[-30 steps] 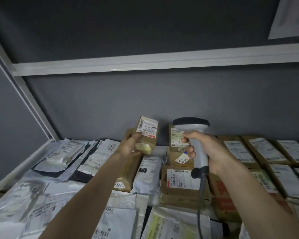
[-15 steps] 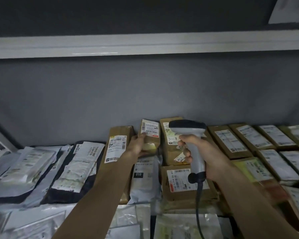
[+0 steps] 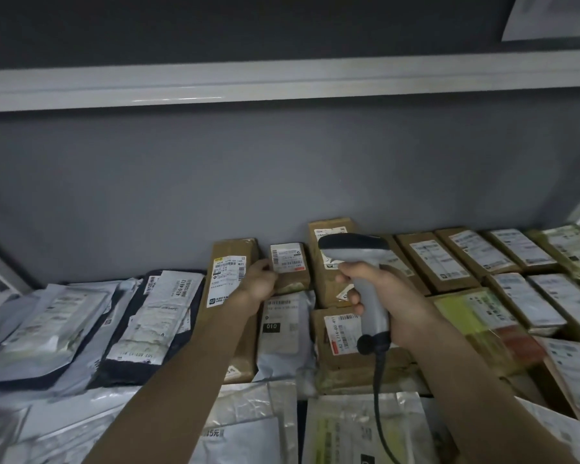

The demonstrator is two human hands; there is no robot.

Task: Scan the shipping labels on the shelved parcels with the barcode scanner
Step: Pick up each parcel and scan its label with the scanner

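Observation:
A small brown parcel (image 3: 290,267) with a white label stands on the shelf against the back wall. My left hand (image 3: 258,283) grips its left side. My right hand (image 3: 380,301) holds the handle of a grey barcode scanner (image 3: 359,259), whose dark head points toward the back of the shelf, just right of the small parcel. The scanner's black cable (image 3: 380,390) hangs down from the handle. A tall brown box (image 3: 226,286) with a label stands left of my left hand. Another brown box (image 3: 329,262) sits behind the scanner.
Brown labelled boxes (image 3: 439,262) lie in rows to the right. Grey and dark poly mailers (image 3: 154,316) cover the left and front of the shelf. A white shelf rail (image 3: 282,85) runs overhead. A grey mailer marked 010 (image 3: 282,333) lies below the small parcel.
My left hand has lowered the small parcel from the air onto the shelf at the back wall. The view has shifted right. The scanner stays in my right hand.

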